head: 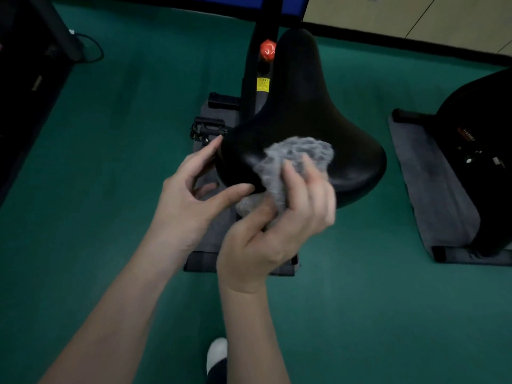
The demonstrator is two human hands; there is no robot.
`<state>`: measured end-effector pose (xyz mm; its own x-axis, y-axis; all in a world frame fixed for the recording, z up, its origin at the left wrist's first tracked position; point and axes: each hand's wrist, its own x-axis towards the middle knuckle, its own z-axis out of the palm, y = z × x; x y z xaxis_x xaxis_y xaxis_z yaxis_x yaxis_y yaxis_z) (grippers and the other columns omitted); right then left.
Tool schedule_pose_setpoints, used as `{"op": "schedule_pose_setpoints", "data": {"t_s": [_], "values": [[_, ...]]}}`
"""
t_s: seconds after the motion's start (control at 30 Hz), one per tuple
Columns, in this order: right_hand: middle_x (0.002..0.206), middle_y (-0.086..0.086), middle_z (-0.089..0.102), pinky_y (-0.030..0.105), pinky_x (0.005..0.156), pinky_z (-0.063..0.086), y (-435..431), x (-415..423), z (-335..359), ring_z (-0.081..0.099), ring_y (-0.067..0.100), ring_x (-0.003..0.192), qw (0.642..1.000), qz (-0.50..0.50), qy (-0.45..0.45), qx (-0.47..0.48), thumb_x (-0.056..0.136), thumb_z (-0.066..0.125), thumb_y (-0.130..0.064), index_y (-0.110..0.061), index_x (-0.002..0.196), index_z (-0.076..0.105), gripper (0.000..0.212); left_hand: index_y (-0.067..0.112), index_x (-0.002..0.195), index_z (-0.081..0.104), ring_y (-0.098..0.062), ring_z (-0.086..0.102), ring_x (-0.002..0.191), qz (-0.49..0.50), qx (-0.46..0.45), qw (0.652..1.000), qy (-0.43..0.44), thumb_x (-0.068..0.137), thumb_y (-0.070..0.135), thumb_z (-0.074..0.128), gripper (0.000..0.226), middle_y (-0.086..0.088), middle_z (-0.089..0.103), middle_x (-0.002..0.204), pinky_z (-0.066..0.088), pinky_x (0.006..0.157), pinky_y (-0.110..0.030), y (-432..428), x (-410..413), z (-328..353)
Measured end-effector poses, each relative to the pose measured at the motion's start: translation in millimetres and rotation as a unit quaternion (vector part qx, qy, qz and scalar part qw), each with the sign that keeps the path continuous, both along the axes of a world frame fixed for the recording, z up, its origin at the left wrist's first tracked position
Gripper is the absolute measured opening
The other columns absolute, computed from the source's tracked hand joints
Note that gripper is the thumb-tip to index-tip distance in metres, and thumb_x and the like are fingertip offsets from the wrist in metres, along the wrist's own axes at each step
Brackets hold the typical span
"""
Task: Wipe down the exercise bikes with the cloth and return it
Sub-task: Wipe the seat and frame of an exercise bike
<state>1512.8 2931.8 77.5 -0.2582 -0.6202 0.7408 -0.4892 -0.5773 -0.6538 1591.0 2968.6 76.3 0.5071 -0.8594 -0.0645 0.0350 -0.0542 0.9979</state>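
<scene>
Right hand grips the bunched grey cloth on the seat, left hand loose and empty alongside: mid-wipe, and the next sweep should push forward, I'd say.

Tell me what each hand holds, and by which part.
The right hand grips the cloth by its bunched near end, against the saddle. The left hand holds nothing; it only touches the saddle's left edge.

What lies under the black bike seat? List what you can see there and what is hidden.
Below the seat, a grey mat lies on the green floor, with a pedal at the left. The seat covers its own support and the mat's middle.
</scene>
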Motion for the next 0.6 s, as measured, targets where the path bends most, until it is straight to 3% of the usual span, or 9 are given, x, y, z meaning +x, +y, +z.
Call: {"op": "schedule_pose_setpoints", "data": {"t_s": [0.03,0.1,0.17,0.27,0.37,0.47,0.6], "values": [[0.115,0.017,0.056,0.032,0.104,0.036,2,10,-12,0.048,0.026,0.114,0.999,0.011,-0.035,0.006,0.09,0.044,0.005,-0.003,0.111,0.056,0.025,0.02,0.138,0.05,-0.001,0.049,0.126,-0.003,-0.005,1.0,0.011,0.062,0.035,0.077,0.082,0.01,0.056,0.135,0.045,0.1,-0.027,0,1,1],[0.113,0.018,0.058,0.029,0.103,0.037,16,-3,-16,0.049,0.026,0.111,0.999,-0.017,-0.015,-0.041,0.08,0.047,0.022,-0.002,0.108,0.058,0.038,0.017,0.137,0.051,0.0,0.05,0.125,-0.013,-0.015,0.999,0.033,0.068,0.028,0.072,0.073,0.009,0.057,0.134,0.046,0.093,-0.016,1,5,3],[0.111,0.019,0.058,0.029,0.102,0.038,11,11,-3,0.05,0.026,0.109,1.0,0.004,-0.024,-0.016,0.07,0.053,0.03,0.0,0.106,0.06,0.048,0.015,0.137,0.05,0.001,0.049,0.126,-0.027,-0.011,0.999,0.033,0.071,0.025,0.069,0.069,0.008,0.056,0.135,0.045,0.092,-0.012,2,7,6],[0.111,0.019,0.058,0.031,0.102,0.04,10,-6,-3,0.051,0.027,0.108,0.999,0.03,0.015,-0.023,0.071,0.054,0.027,0.003,0.107,0.058,0.044,0.018,0.138,0.049,0.003,0.047,0.127,-0.037,0.005,0.999,0.016,0.069,0.025,0.07,0.073,0.011,0.055,0.137,0.045,0.101,-0.022,4,8,10],[0.114,0.018,0.055,0.036,0.101,0.04,-2,-26,4,0.05,0.03,0.109,0.999,0.022,0.036,-0.026,0.094,0.044,0.004,0.004,0.11,0.056,0.02,0.022,0.141,0.046,0.004,0.044,0.129,-0.045,0.033,0.998,0.0,0.067,0.032,0.071,0.078,0.014,0.052,0.138,0.041,0.108,-0.032,5,6,17],[0.118,0.018,0.054,0.041,0.099,0.042,-16,-53,8,0.049,0.029,0.113,0.999,-0.021,-0.006,0.045,0.092,0.042,0.005,0.01,0.112,0.056,0.025,0.025,0.143,0.042,0.006,0.041,0.13,-0.043,0.068,0.996,-0.03,0.064,0.044,0.07,0.086,0.014,0.049,0.14,0.037,0.112,-0.033,5,3,24],[0.119,0.019,0.058,0.034,0.097,0.047,-22,-83,23,0.056,0.03,0.113,0.966,-0.04,-0.127,0.22,0.094,0.042,0.002,0.004,0.117,0.055,0.026,0.029,0.145,0.039,-0.001,0.037,0.134,-0.029,0.12,0.991,-0.055,0.06,0.053,0.068,0.093,0.011,0.043,0.145,0.034,0.114,-0.039,10,-1,31]]}}
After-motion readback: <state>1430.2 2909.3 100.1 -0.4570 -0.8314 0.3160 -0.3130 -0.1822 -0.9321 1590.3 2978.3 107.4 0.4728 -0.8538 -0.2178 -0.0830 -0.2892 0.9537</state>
